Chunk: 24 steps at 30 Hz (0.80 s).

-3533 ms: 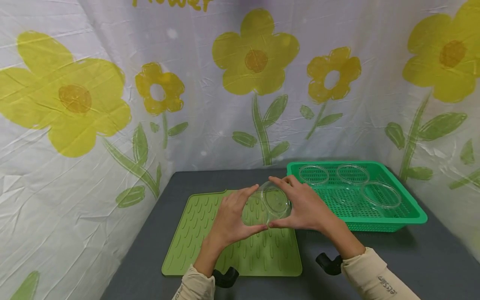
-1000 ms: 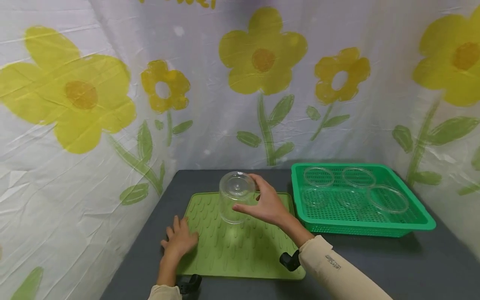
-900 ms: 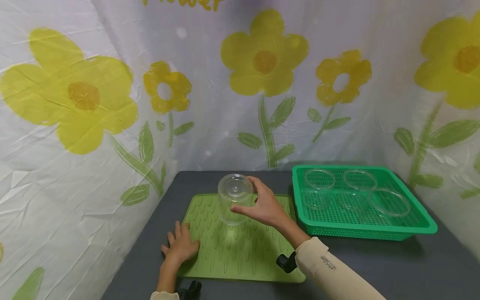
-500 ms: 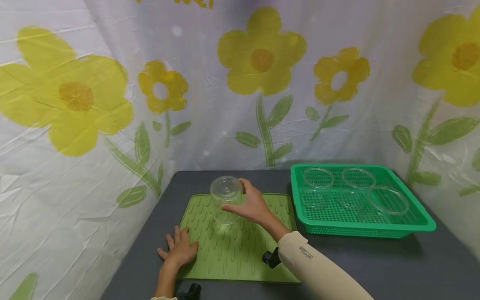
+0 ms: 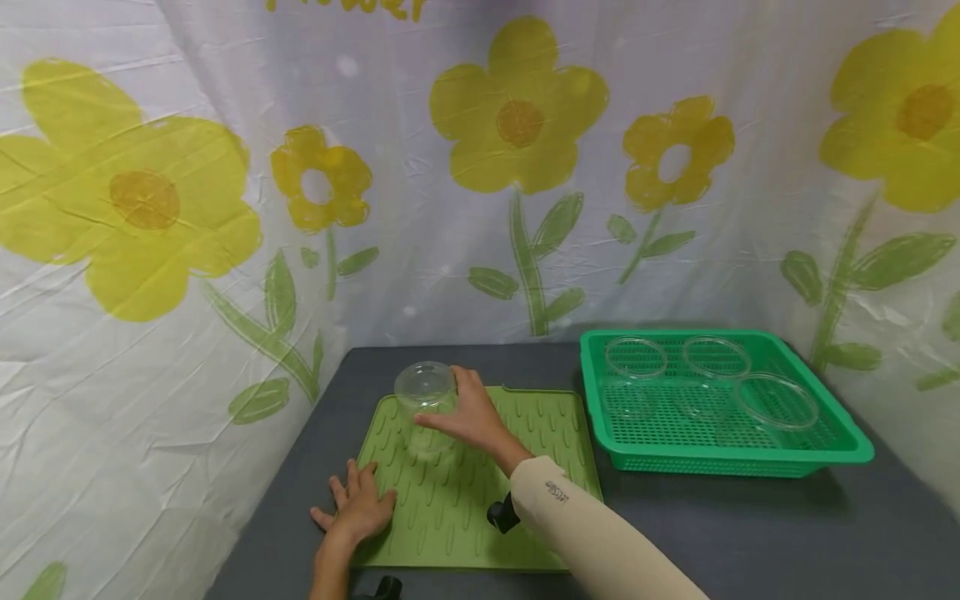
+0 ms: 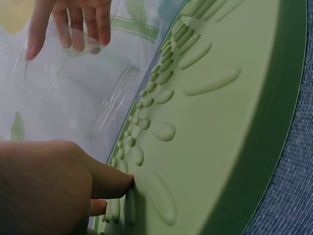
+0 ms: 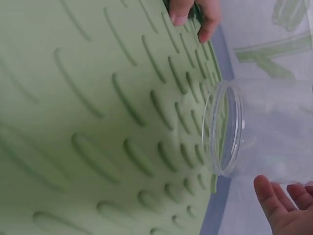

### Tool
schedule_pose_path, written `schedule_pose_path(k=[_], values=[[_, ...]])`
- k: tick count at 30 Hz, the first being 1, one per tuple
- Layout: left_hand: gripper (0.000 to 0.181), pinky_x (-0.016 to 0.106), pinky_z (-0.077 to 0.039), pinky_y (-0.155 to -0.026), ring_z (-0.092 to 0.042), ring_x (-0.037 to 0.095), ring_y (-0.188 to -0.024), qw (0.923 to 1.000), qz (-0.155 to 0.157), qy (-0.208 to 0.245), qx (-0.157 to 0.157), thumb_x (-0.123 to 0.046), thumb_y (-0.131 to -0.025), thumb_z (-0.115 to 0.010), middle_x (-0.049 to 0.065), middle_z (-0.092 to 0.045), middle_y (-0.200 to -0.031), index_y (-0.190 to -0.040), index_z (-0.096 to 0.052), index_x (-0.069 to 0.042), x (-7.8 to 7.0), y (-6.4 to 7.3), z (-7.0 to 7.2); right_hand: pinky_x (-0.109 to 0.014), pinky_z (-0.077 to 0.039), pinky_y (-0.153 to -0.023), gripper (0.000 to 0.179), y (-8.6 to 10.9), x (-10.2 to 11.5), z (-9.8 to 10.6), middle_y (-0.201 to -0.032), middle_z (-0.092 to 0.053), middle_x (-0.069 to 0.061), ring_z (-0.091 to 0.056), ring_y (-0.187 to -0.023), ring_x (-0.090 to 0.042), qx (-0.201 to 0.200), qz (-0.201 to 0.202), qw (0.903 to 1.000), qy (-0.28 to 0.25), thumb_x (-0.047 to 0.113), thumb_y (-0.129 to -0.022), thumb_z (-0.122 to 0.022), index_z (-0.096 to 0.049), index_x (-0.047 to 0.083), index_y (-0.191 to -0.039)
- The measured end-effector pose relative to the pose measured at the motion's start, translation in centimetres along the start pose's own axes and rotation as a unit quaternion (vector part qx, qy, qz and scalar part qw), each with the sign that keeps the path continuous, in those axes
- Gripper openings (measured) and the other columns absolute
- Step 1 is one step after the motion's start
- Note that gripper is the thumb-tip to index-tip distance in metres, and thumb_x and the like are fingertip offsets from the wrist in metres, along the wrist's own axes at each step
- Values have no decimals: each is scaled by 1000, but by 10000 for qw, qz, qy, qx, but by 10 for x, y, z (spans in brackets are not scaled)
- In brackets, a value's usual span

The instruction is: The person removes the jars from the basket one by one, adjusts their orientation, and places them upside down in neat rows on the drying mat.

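- Jar (image 5: 422, 397), clear and mouth down, sits at the far left part of the green mat (image 5: 450, 521); I cannot tell whether its rim touches the mat.
- Its walls are so see-through that the lower part nearly vanishes, and my right hand (image 5: 472, 414) covers some of its side.
- In the basket (image 5: 738, 456), the bodies of three more clear jars (image 5: 716, 357) are hard to make out; mostly their round rims show.
- Lettering at the top of the flowered sheet (image 5: 405, 250) is cut off, and my left forearm leaves the view at the bottom.
- My right hand grips the jar from its right side, thumb nearest me; the arm, in a beige sleeve (image 5: 600, 521), slants in from the lower right.
- My left hand (image 5: 360, 505) lies with fingers spread at the mat's left edge, thumb on the mat.
- Mat and basket rest on a dark grey counter (image 5: 720, 533); the sheet hangs behind and along both sides.
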<state>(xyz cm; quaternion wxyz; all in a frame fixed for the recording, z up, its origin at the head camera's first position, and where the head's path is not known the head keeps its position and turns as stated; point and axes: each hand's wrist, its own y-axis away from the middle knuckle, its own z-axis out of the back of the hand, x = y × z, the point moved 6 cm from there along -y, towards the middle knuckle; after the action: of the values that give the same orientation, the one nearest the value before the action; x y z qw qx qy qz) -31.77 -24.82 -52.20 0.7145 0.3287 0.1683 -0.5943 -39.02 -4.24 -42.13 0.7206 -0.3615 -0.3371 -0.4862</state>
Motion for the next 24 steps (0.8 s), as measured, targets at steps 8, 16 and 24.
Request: schedule_pose_path(k=[8,16,24], values=[[73,76,36,-96,31,56,-145,10000,-34,62,4,-27,-103,-54,30,20,-164,-159,-17,3,-6,2,3,-56,-41,-115,104,-8,7,-17,-166,-29,-15,-36,-151,-35,240,-80,9996,135,50,-84,-81,-25,10,-162],[73,76,36,-97,32,55,-146,10000,51,-11,46,-29,-104,-53,28,21,-165,-160,-16,0,0,-1,-2,-57,-37,-118,103,-10,2,-25,-167,-26,-17,-31,-153,-36,419,-157,9981,419,45,-88,-80,-19,8,-163],[79,71,42,-91,35,53,-145,9998,-46,167,72,-36,-102,-55,26,24,-166,-161,-15,-2,16,-13,-4,-56,-35,-120,104,-12,5,-28,-168,-23,-19,-27,-155,-37,605,-208,9958,651,46,-90,-77,-15,6,-164]])
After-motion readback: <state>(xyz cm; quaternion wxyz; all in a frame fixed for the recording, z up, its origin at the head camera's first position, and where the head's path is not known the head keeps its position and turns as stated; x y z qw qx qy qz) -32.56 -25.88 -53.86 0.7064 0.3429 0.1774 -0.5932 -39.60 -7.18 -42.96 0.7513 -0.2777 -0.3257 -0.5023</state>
